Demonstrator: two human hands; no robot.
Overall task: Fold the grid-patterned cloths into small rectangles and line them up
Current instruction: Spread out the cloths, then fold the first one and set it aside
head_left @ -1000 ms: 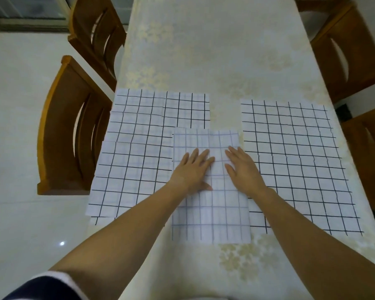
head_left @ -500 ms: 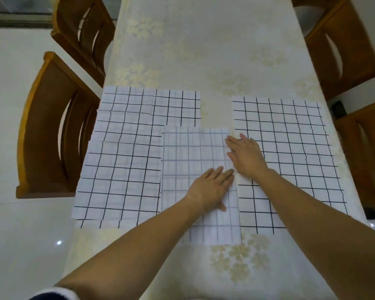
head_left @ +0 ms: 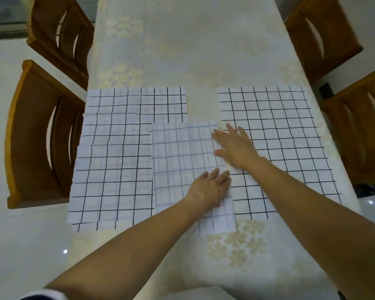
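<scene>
The left hand (head_left: 210, 187) lies flat on the lower right part of the folded cloth (head_left: 180, 152), with its fingers straight and close together. The right hand (head_left: 235, 146) presses flat on the right edge of the same cloth, its fingers a little spread, and it lies partly over the unfolded cloth (head_left: 286, 131). The folded cloth lies near the front of the table (head_left: 204, 50), between the unfolded cloth and the left cloths (head_left: 113, 165), and overlaps both.

Perhaps six cloths (head_left: 268, 131) — four chairs (head_left: 37, 135)
</scene>
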